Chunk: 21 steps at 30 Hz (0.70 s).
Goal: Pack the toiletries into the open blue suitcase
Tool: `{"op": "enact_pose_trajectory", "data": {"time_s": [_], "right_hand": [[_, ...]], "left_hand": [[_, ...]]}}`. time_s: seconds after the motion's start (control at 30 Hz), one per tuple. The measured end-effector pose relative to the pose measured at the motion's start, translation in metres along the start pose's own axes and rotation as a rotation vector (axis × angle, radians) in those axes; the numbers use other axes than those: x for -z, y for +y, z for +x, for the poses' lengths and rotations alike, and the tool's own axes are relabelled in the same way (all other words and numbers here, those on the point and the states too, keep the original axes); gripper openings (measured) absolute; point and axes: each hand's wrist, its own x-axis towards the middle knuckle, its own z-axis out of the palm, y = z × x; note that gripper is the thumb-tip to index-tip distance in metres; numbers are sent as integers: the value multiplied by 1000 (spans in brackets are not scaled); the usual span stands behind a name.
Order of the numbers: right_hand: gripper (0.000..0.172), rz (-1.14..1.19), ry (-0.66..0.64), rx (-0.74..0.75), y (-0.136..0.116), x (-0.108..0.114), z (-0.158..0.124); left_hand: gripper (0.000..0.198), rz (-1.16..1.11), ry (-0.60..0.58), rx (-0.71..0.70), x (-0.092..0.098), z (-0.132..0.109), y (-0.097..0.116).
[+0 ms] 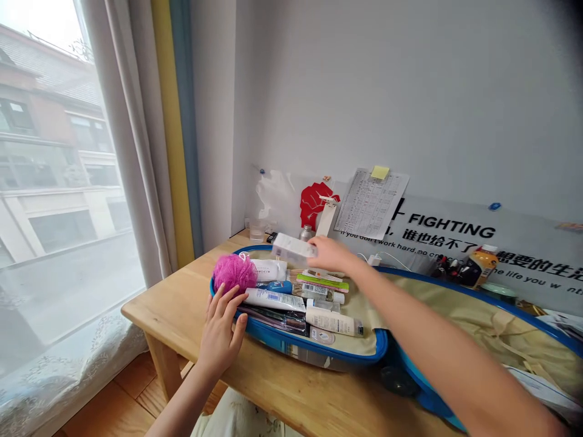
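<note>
An open blue suitcase [381, 347] with a beige lining lies on the wooden table, its left half packed with toiletries. My right hand [331, 254] grips one end of a translucent white plastic box [294, 247] above the far rim. My left hand [224, 325] rests at the near left rim, fingers spread, the tips against a pink bath puff [235, 271]. Beside the puff lie a white tube [274, 299], a blue bottle [279, 287] and a white packet [269, 269]. A cream tube [334, 321] sits nearer the front, next to a small clear bottle [314, 290].
Behind the suitcase stand a clear cup [257, 230], a silver bottle [306, 232] and an orange bottle [483, 264]. A printed sheet [372, 203] hangs on the wall poster. The wooden table [173, 303] ends near the curtain [132, 121] and window.
</note>
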Motion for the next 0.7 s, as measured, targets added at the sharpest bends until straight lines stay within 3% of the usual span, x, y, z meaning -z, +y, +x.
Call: {"op": "enact_pose_trajectory", "data": {"time_s": [0.17, 0.4, 0.57, 0.7], "right_hand": [[38, -21, 32, 29, -51, -37, 40], [39, 100, 64, 154, -71, -56, 44], [37, 220, 45, 225, -54, -42, 35], [40, 303, 26, 189, -1, -13, 15]], "left_hand": [[35, 16, 6, -27, 0, 0, 0], [35, 13, 3, -12, 1, 0, 1], [35, 7, 9, -11, 1, 0, 1], [36, 5, 2, 5, 1, 0, 1]]}}
